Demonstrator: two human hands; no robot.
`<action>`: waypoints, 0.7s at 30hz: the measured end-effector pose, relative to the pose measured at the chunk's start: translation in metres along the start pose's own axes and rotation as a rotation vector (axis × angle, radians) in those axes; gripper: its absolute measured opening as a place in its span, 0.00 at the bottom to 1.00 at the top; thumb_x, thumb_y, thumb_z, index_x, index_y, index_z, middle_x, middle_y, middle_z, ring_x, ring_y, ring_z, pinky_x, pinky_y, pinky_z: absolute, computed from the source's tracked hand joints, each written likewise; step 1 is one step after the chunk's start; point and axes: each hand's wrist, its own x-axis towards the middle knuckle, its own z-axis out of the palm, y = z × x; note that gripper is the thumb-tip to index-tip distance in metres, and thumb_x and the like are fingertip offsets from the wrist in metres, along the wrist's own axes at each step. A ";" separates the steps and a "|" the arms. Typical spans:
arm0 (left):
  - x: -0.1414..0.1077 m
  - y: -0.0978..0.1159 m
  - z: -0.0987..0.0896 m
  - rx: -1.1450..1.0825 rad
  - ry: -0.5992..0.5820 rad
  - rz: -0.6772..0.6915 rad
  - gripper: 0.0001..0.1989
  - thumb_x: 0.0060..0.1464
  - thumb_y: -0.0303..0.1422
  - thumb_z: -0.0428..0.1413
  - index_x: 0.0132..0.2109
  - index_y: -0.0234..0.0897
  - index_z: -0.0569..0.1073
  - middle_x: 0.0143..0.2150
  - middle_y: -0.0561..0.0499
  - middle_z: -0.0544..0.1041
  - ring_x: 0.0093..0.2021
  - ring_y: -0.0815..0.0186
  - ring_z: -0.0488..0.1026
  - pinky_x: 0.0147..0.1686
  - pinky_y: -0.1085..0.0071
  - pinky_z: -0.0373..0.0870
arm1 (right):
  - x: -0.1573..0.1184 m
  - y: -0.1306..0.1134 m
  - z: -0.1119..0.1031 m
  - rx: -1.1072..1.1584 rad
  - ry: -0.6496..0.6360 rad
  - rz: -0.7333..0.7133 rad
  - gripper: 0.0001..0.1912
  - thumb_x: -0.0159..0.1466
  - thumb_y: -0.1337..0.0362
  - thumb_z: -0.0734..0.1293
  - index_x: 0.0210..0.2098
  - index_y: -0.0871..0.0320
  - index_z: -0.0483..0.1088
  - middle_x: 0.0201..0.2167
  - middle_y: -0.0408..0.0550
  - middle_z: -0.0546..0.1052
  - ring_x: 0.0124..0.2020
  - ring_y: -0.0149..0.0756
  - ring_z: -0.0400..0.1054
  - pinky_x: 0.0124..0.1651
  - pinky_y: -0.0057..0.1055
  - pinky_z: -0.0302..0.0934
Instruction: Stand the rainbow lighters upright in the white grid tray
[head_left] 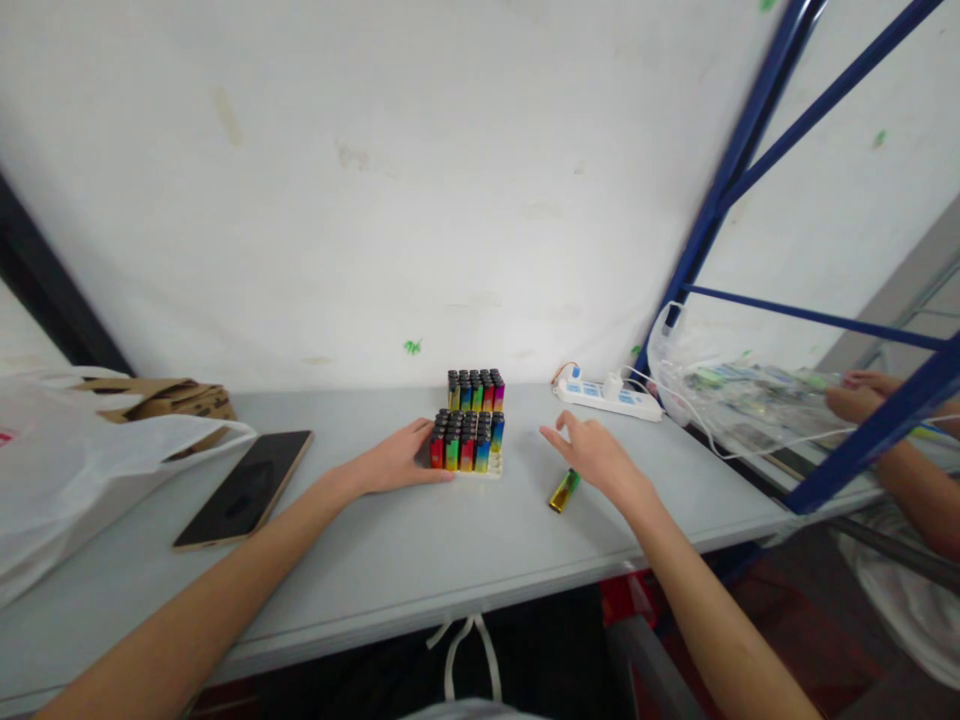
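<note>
A white tray [489, 474] stands on the table, packed with upright lighters [460, 452] in rainbow colours with black tops; a few slots at its front right corner hold none. My left hand [397, 457] grips the tray's left side, thumb along the front edge and fingers toward the back. Behind it is a second block of upright lighters [476, 388]. To the right, my right hand [592, 450] hovers with thumb and index finger apart, holding nothing. Just below that hand a single green and gold lighter [564, 491] lies on the table.
A phone [246, 490] lies at left beside a white plastic bag [112, 450] and folded cardboard [176, 400]. A power strip [611, 398] with cables sits by the wall. At right, beyond a blue metal frame [709, 220], another person's hands [862, 395] handle clear bags.
</note>
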 end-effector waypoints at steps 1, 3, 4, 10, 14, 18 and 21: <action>0.000 0.000 0.000 0.005 -0.005 0.003 0.33 0.51 0.57 0.63 0.54 0.37 0.73 0.56 0.42 0.75 0.54 0.47 0.73 0.57 0.55 0.71 | -0.010 0.004 0.000 -0.052 -0.031 0.061 0.24 0.72 0.46 0.61 0.51 0.61 0.71 0.36 0.60 0.79 0.39 0.48 0.75 0.41 0.34 0.60; 0.000 -0.001 0.001 0.016 -0.013 0.005 0.33 0.51 0.58 0.62 0.54 0.37 0.73 0.56 0.43 0.75 0.54 0.48 0.73 0.57 0.56 0.71 | -0.025 0.011 0.004 -0.102 -0.116 0.119 0.26 0.70 0.46 0.64 0.53 0.62 0.70 0.39 0.63 0.79 0.40 0.50 0.75 0.41 0.35 0.61; 0.001 -0.001 0.001 0.017 -0.011 0.002 0.34 0.51 0.58 0.62 0.55 0.37 0.73 0.56 0.43 0.75 0.55 0.48 0.73 0.57 0.56 0.71 | -0.029 0.013 0.007 -0.087 -0.147 0.111 0.25 0.69 0.49 0.65 0.54 0.63 0.69 0.39 0.63 0.79 0.41 0.50 0.75 0.41 0.35 0.61; 0.000 0.001 0.001 -0.025 0.010 -0.008 0.36 0.50 0.56 0.63 0.57 0.38 0.72 0.57 0.42 0.75 0.54 0.48 0.73 0.58 0.55 0.70 | 0.000 0.016 0.020 0.420 -0.169 -0.072 0.13 0.67 0.55 0.66 0.40 0.60 0.75 0.29 0.49 0.78 0.34 0.41 0.74 0.37 0.32 0.62; 0.000 0.003 0.000 -0.018 0.006 -0.005 0.34 0.50 0.57 0.63 0.55 0.37 0.73 0.57 0.42 0.75 0.56 0.47 0.73 0.60 0.55 0.70 | 0.029 0.000 0.021 0.967 -0.251 -0.099 0.23 0.65 0.42 0.64 0.37 0.57 0.68 0.29 0.44 0.74 0.24 0.33 0.70 0.25 0.28 0.60; -0.001 0.001 0.001 -0.006 -0.007 -0.007 0.35 0.51 0.56 0.63 0.56 0.35 0.72 0.56 0.41 0.74 0.56 0.48 0.72 0.61 0.54 0.69 | 0.049 -0.023 0.025 1.199 -0.205 -0.128 0.24 0.65 0.38 0.63 0.41 0.53 0.63 0.22 0.34 0.64 0.15 0.25 0.54 0.19 0.23 0.49; -0.001 0.000 0.001 -0.008 -0.009 -0.004 0.35 0.52 0.56 0.63 0.57 0.36 0.72 0.57 0.41 0.74 0.56 0.47 0.72 0.61 0.54 0.68 | 0.053 -0.033 0.033 1.164 -0.051 -0.106 0.22 0.66 0.40 0.62 0.37 0.53 0.63 0.19 0.33 0.58 0.17 0.26 0.49 0.20 0.24 0.45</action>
